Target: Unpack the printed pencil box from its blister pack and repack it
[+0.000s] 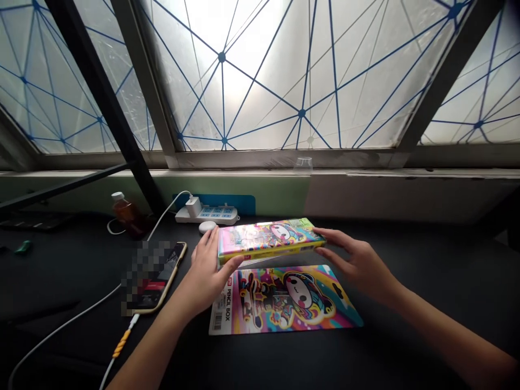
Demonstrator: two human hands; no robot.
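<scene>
A colourful pencil box with a cartoon character on its lid is held up above the dark table. My left hand grips its left end, thumb along the near side. At the right end, my right hand pinches the corner between thumb and fingers. Beneath the box lies a flat printed card marked "PENCIL BOX", with a barcode at its left and a similar cartoon figure. Something clear and thin shows between box and card, but I cannot make out what it is.
Left of my left forearm lies a phone, partly blurred out, with a white charging cable. Behind stand a bottle, a power strip and a small white round object. A clear cup sits on the window ledge.
</scene>
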